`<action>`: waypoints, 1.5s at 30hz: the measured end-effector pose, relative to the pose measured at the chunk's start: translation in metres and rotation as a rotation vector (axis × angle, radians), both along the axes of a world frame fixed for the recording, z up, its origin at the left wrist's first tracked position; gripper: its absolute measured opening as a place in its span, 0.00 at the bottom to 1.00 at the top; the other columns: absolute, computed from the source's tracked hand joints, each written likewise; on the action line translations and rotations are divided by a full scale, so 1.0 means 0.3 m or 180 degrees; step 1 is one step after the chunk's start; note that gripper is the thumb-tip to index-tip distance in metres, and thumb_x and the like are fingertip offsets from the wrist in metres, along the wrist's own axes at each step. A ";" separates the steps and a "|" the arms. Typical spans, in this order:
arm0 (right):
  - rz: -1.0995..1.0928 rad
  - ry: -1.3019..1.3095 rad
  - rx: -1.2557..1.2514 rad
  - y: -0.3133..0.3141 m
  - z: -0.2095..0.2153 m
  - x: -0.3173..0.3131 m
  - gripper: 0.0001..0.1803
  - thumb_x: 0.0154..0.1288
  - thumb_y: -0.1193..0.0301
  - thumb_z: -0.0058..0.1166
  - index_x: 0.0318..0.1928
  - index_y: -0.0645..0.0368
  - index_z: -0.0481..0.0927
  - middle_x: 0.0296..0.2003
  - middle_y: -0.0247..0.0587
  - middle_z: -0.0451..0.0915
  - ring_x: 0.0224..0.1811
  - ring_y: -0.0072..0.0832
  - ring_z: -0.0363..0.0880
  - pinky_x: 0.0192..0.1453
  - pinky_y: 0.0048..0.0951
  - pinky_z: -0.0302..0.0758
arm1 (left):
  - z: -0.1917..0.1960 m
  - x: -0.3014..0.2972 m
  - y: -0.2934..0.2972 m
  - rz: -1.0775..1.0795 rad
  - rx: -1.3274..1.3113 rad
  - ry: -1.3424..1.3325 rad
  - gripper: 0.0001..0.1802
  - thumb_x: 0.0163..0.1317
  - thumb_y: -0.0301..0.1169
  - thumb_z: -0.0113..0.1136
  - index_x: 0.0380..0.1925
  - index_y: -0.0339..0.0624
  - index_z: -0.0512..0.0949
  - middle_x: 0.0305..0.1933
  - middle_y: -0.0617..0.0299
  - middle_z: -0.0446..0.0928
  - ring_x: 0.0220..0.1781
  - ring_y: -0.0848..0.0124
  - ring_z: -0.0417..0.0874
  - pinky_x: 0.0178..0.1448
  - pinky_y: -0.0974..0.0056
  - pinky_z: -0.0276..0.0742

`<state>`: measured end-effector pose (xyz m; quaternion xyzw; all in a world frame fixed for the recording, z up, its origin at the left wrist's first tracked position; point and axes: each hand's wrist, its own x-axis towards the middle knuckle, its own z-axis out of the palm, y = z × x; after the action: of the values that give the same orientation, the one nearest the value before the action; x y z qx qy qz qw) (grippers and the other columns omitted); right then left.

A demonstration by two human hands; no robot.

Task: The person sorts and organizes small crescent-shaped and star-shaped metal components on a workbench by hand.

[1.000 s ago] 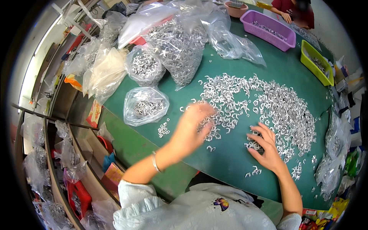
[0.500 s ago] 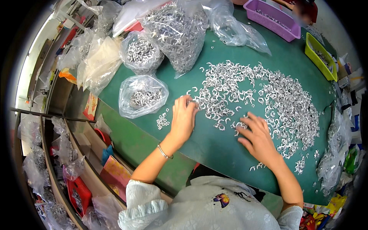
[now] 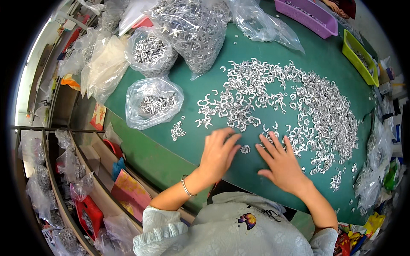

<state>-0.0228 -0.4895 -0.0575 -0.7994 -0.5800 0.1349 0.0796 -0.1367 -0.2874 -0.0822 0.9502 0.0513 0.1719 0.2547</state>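
Observation:
Small silver crescent-shaped metal pieces point(image 3: 239, 96) lie loosely spread on a green table point(image 3: 205, 91), with a denser heap point(image 3: 331, 121) to the right. My left hand point(image 3: 217, 154) rests at the near edge of the spread, fingers bent but apart, nothing visible in them. A small ring-like metal piece point(image 3: 245, 149) lies between my hands, close to the left thumb. My right hand point(image 3: 279, 165) is flat with fingers spread, its tips touching or just short of a few crescents point(image 3: 270, 130). What lies under its fingers is hidden.
Left of my hands sits a small cluster of ring-shaped pieces point(image 3: 177, 131). Behind it stand an open clear bag point(image 3: 132, 109) of metal parts and larger filled bags point(image 3: 198, 55). A purple bin point(image 3: 294, 13) and a yellow-green bin point(image 3: 348, 53) are at the far right, near another person's hand point(image 3: 334, 6).
My left hand has moved right and nearer to me, off the left edge of the spread. My right hand has shifted slightly nearer, its fingers spread wider. The ring-like piece now shows between them.

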 end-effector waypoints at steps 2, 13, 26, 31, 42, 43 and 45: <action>0.0030 0.0188 -0.0059 -0.006 0.006 -0.038 0.39 0.60 0.52 0.60 0.67 0.59 0.67 0.71 0.45 0.58 0.76 0.44 0.50 0.74 0.59 0.49 | -0.001 -0.001 -0.018 -0.0395 -0.0120 0.0207 0.17 0.56 0.26 0.64 0.47 0.40 0.78 0.53 0.56 0.72 0.54 0.58 0.73 0.52 0.57 0.66; -0.0087 0.0170 -0.0081 -0.021 0.007 -0.068 0.42 0.61 0.50 0.58 0.67 0.63 0.65 0.72 0.49 0.56 0.76 0.45 0.48 0.75 0.60 0.46 | -0.029 -0.005 -0.006 -0.0153 -0.0042 0.0076 0.18 0.53 0.18 0.62 0.46 0.41 0.79 0.48 0.57 0.73 0.46 0.60 0.74 0.48 0.58 0.66; -0.0468 0.0121 0.0118 -0.045 -0.003 -0.035 0.39 0.60 0.58 0.62 0.67 0.64 0.64 0.73 0.45 0.56 0.77 0.46 0.48 0.74 0.61 0.46 | -0.009 -0.026 -0.079 -0.0305 -0.0640 0.0121 0.21 0.55 0.21 0.63 0.51 0.38 0.76 0.53 0.53 0.72 0.54 0.55 0.74 0.54 0.56 0.67; -0.0550 -0.0067 -0.0033 -0.070 -0.003 -0.052 0.39 0.58 0.58 0.63 0.67 0.61 0.66 0.72 0.44 0.56 0.77 0.50 0.46 0.73 0.66 0.46 | -0.026 -0.056 -0.093 -0.0434 -0.0655 0.0241 0.23 0.53 0.24 0.67 0.51 0.40 0.76 0.52 0.55 0.72 0.54 0.57 0.73 0.52 0.57 0.66; -0.0323 0.0392 0.0084 -0.070 0.005 -0.068 0.32 0.57 0.57 0.64 0.64 0.45 0.73 0.73 0.43 0.55 0.77 0.51 0.45 0.73 0.65 0.45 | -0.008 -0.083 -0.071 -0.0236 -0.0636 0.0348 0.19 0.52 0.23 0.68 0.46 0.42 0.78 0.48 0.58 0.71 0.49 0.60 0.73 0.50 0.59 0.64; -0.0371 0.0368 0.0121 -0.068 0.002 -0.066 0.32 0.57 0.57 0.64 0.64 0.45 0.73 0.73 0.43 0.55 0.77 0.51 0.45 0.73 0.65 0.45 | 0.001 -0.076 -0.077 -0.0130 -0.0609 0.0286 0.19 0.52 0.23 0.68 0.46 0.42 0.78 0.48 0.58 0.71 0.49 0.60 0.73 0.50 0.59 0.64; -0.0408 0.0367 0.0118 -0.066 0.005 -0.070 0.32 0.58 0.57 0.64 0.64 0.45 0.73 0.73 0.43 0.55 0.77 0.50 0.45 0.73 0.64 0.45 | 0.008 -0.064 -0.084 -0.0110 -0.0562 0.0251 0.18 0.53 0.22 0.67 0.45 0.42 0.78 0.47 0.58 0.72 0.48 0.60 0.73 0.50 0.59 0.64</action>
<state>-0.0439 -0.5094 -0.0559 -0.8242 -0.5245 0.1646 0.1361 -0.1559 -0.3126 -0.0798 0.9309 0.0598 0.1248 0.3381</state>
